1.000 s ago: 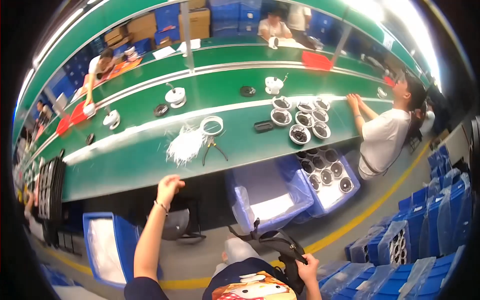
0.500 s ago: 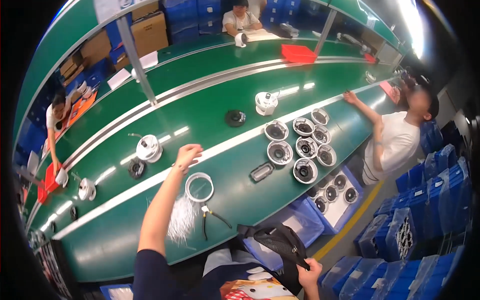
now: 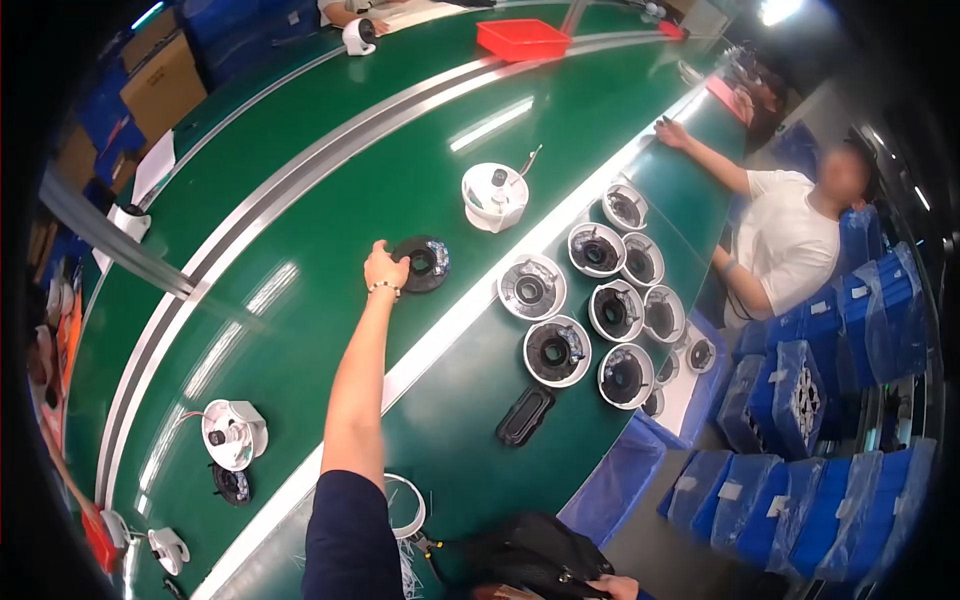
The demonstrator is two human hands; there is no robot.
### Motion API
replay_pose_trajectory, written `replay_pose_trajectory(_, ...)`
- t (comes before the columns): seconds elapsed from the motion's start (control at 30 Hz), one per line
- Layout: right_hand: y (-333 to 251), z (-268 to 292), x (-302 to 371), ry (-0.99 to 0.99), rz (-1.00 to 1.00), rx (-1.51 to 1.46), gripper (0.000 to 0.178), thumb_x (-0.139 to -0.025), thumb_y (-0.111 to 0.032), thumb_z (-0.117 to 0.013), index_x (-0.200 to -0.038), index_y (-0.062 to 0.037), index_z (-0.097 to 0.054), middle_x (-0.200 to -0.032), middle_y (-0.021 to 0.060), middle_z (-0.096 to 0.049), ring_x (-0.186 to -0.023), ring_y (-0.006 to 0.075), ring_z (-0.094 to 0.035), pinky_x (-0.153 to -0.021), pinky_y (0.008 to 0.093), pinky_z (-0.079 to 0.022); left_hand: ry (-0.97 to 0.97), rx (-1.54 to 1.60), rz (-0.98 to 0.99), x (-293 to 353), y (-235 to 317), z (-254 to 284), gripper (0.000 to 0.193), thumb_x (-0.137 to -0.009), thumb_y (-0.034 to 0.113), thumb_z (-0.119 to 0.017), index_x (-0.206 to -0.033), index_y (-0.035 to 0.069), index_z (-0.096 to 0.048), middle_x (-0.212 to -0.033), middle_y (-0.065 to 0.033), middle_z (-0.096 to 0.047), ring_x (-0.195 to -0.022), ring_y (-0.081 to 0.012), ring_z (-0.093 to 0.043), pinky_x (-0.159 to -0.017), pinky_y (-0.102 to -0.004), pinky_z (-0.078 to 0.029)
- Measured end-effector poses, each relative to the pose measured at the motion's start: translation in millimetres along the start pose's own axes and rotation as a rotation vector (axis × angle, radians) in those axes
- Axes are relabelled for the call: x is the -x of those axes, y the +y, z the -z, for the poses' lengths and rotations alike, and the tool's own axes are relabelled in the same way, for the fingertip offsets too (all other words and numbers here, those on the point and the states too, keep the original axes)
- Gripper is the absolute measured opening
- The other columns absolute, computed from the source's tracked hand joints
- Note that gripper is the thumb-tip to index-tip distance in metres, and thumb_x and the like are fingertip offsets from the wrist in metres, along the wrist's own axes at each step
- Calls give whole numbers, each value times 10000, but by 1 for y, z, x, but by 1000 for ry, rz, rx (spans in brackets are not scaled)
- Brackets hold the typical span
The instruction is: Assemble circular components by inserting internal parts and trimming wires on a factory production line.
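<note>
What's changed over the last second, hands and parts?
Left hand moved forward and right, from empty above the bench's near edge to the black disc on the green belt; its fingers now touch the disc's left side, full grip unclear. Unchanged: right hand on the black bag, the white-rimmed bowls grouped on the bench.

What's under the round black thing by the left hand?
Green surface shows around the round black thing. What's directly underneath is covered; the left hand also hides part of its edge.
</note>
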State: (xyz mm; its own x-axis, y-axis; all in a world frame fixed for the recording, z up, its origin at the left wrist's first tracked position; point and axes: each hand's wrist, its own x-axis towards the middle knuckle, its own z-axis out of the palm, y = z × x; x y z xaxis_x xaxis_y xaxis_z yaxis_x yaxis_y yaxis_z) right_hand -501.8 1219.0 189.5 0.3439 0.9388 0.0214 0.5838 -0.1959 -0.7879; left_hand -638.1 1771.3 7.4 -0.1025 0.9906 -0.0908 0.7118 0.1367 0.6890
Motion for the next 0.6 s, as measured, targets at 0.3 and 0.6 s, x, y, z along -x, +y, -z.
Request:
replay_pose_trajectory(0.3, 36, -42, -59, -84, -92, -21, 148, -554, -44, -662, -651, -21, -552, -604, 112, -559, -543, 255, -565, -516, 284, -431, -191, 816, 270, 205, -82, 220, 433, -806, 81, -530, -1206, 1, -384, -1096, -87, -506, -975, -152, -499, -808, -285, -423)
replay_pose_trajectory(0.6, 42, -84, -98, -195, -63, -140, 132, -674, -43, -650, -742, -19, -539, -607, 65, -556, -561, 92, -515, -507, 235, -397, 640, 913, 598, 579, -389, 359, 365, -818, 109, -538, -1151, 3, -431, -1123, -131, -481, -968, -261, -500, -804, -401, -430)
